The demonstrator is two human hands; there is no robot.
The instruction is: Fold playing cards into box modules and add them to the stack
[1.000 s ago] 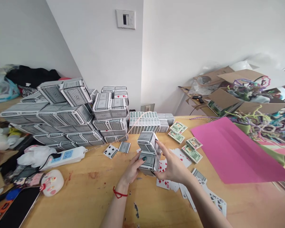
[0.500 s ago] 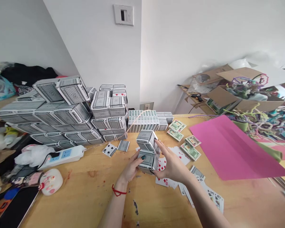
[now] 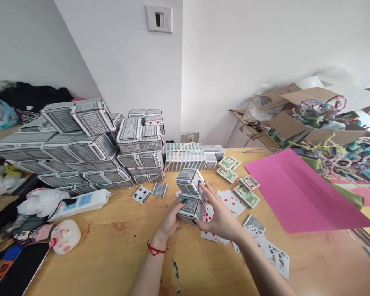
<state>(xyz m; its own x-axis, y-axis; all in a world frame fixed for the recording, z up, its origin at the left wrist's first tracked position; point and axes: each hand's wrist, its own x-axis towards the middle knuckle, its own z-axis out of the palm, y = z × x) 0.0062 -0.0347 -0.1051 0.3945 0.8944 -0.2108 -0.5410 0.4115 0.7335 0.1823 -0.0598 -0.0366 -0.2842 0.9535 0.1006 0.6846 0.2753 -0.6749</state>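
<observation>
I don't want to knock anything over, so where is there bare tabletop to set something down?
A broad bare patch of table lies between the black slab and the red bracelet, nearer than the power strip. Another lies between the pink sheet and the loose cards. It's crowded at back left, with stacked card blocks, and around the right hand.

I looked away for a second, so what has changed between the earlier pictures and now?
Very little. The whole scene sits slightly further left and higher in the picture. The right hand seems to have shifted its fingers slightly on the two card-patterned blocks. Nothing was taken hold of or let go; the left hand still grips them too. The stacked blocks, power strip and pink sheet stayed put.
</observation>
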